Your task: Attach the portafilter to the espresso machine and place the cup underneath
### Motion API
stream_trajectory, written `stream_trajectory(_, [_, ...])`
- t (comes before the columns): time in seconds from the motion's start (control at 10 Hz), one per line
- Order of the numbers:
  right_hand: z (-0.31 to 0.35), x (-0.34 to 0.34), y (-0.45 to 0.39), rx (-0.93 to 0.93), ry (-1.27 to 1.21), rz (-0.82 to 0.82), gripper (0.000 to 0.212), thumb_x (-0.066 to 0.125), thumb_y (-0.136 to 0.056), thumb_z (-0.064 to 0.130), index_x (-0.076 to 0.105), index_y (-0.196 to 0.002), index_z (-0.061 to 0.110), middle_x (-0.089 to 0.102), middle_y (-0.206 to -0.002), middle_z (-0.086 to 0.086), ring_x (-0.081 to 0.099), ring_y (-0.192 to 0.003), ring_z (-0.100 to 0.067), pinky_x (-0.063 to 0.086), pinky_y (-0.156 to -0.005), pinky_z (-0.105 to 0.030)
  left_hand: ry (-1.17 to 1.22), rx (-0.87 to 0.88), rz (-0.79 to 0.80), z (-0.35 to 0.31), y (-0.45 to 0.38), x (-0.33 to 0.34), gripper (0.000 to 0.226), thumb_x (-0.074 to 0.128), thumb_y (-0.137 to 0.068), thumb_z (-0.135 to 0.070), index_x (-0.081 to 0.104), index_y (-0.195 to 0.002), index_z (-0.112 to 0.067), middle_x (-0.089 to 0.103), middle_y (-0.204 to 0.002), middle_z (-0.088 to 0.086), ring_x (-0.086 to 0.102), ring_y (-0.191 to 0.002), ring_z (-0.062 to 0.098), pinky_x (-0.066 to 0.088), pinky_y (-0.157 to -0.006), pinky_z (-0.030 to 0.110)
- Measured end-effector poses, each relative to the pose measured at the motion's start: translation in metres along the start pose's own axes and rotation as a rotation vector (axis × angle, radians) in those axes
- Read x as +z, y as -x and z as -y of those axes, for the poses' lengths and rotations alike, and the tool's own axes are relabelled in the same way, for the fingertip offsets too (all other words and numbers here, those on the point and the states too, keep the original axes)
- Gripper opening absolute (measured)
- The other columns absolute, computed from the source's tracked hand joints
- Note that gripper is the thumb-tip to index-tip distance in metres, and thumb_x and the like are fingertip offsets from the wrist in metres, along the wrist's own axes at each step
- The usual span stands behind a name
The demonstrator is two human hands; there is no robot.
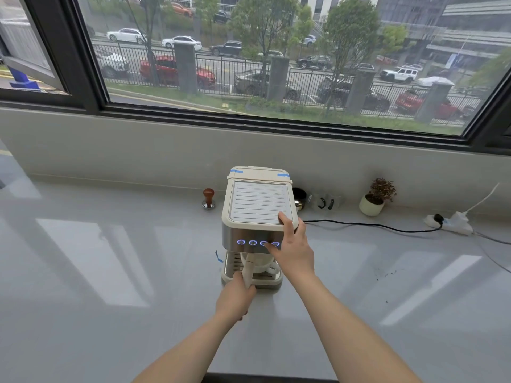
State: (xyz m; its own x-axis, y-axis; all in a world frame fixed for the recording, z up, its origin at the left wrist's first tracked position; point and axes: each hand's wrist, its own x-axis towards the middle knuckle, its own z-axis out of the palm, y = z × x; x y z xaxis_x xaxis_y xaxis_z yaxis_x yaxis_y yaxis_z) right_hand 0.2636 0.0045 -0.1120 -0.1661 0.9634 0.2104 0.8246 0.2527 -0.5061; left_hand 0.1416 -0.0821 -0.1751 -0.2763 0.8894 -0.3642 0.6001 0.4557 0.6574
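A cream and steel espresso machine (258,205) stands on the grey counter, its front row of buttons lit blue. The cream portafilter handle (248,269) sticks out from under the machine's head towards me, and my left hand (235,298) is wrapped around its end. A white cup (266,266) sits on the drip tray beneath the head, partly hidden by my right hand. My right hand (293,248) rests on the machine's front right corner, thumb on the top edge and a finger on the button row.
A wooden-knobbed tamper (208,199) stands left of the machine. Right of it are a dark container (300,196), a small potted plant (376,197), and a black cable (373,225) running to a white power strip (450,222). A window sill wall rises behind.
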Motion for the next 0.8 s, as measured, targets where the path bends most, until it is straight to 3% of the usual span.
stream_trajectory(0.4, [-0.001,-0.002,-0.002,0.004,-0.01,0.041,0.076,0.067,-0.081,0.045,0.023,-0.142,0.032,0.023,-0.146,-0.009,0.048,-0.119,-0.032,0.052,-0.078,-0.041,-0.011,0.009,0.003,0.0,0.0,0.0,0.016,0.042,-0.086,-0.023,0.035,-0.099,-0.016,0.054,-0.072,0.003,0.057,-0.05,0.022,0.052,-0.049,0.032])
stream_trajectory(0.6, [0.004,-0.006,-0.002,0.022,-0.056,0.065,0.075,0.068,-0.083,0.035,0.022,-0.142,0.033,0.025,-0.143,-0.01,0.049,-0.118,-0.032,0.052,-0.083,-0.042,-0.032,0.016,0.0,0.002,0.0,-0.001,0.015,0.041,-0.086,-0.025,0.035,-0.098,-0.017,0.055,-0.072,0.003,0.058,-0.051,0.024,0.055,-0.052,0.035])
stream_trajectory(0.7, [0.005,-0.011,-0.003,0.083,-0.11,0.103,0.064,0.063,-0.085,0.025,0.029,-0.138,0.033,0.033,-0.139,-0.009,0.05,-0.115,-0.03,0.05,-0.085,-0.039,-0.036,0.017,-0.009,0.002,0.0,-0.001,0.015,0.041,-0.087,-0.026,0.034,-0.097,-0.017,0.055,-0.071,0.002,0.059,-0.051,0.025,0.057,-0.054,0.037])
stream_trajectory(0.8, [0.024,-0.035,-0.006,0.064,-0.217,-0.056,0.036,0.06,-0.086,0.02,0.054,-0.121,0.019,0.047,-0.132,-0.005,0.05,-0.119,-0.024,0.048,-0.091,-0.034,-0.022,0.023,-0.003,0.001,0.001,-0.002,0.015,0.041,-0.087,-0.026,0.035,-0.098,-0.018,0.057,-0.073,0.002,0.059,-0.052,0.025,0.057,-0.054,0.037])
